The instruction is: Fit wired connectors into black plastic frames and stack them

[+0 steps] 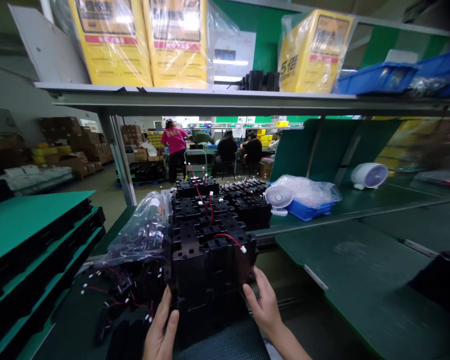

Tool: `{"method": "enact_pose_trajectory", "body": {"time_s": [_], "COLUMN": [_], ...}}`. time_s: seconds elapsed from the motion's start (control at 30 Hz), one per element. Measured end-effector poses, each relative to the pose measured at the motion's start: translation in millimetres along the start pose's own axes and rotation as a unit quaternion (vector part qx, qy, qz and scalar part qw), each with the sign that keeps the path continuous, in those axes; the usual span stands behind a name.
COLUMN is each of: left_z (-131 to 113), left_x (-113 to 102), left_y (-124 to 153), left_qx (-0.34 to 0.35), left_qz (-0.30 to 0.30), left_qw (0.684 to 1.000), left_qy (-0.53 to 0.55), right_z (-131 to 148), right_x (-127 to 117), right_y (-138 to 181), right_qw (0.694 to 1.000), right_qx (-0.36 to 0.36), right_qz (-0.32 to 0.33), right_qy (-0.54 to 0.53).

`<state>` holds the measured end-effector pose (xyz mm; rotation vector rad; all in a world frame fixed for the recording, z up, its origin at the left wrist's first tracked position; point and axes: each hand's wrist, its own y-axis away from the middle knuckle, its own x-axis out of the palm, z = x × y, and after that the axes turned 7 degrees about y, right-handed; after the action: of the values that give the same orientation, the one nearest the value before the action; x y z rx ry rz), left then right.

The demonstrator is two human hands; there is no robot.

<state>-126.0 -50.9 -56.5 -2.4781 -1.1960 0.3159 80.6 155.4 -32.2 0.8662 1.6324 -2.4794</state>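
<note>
A tall stack of black plastic trays (210, 260) with black parts and red wires stands on the green bench before me. My left hand (161, 330) presses against the stack's lower left side, fingers together and pointing up. My right hand (264, 305) rests on the lower right side, fingers curled around the corner. Both hands clasp the stack between them. Loose black parts with red wires and white plugs (120, 290) lie to the left of the stack.
A clear bag of wired parts (146, 230) leans behind the loose pieces. More black trays (247, 197) sit farther back, beside a small white fan (278, 198) and a blue bin with plastic bags (309, 197). Green-topped tray stacks (30, 240) stand left. Several people work far behind.
</note>
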Motion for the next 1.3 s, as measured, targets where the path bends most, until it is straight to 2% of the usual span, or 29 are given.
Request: {"method": "enact_pose_trajectory", "body": {"time_s": [0.13,0.4,0.63,0.83,1.13,1.3], "left_z": [9,18,17,22,0,-5], "left_x": [-6,-8,-11,-12,-3,-5], "left_y": [-3,-3,-4,-1,-3,-6], "left_qx": [0.022,0.085,0.055,0.069,0.138,0.167], "left_qz": [0.036,0.014,0.017,0.025,-0.013,-0.023], "left_qw": [0.999,0.992,0.995,0.992,0.977,0.966], "left_qy": [-0.021,-0.093,-0.079,-0.101,-0.163,-0.195], "right_z": [0,-6,-6,-6,-12,-15], "right_x": [0,3,3,0,-1,1], "right_y": [0,3,3,1,-2,0], "right_qw": [1.0,1.0,1.0,0.999,0.996,0.993], "right_qx": [0.004,0.0,0.012,0.017,0.056,0.082], "right_qz": [-0.003,-0.004,-0.012,-0.027,-0.021,-0.01], "right_qy": [0.0,0.002,-0.018,-0.036,-0.072,-0.079]}}
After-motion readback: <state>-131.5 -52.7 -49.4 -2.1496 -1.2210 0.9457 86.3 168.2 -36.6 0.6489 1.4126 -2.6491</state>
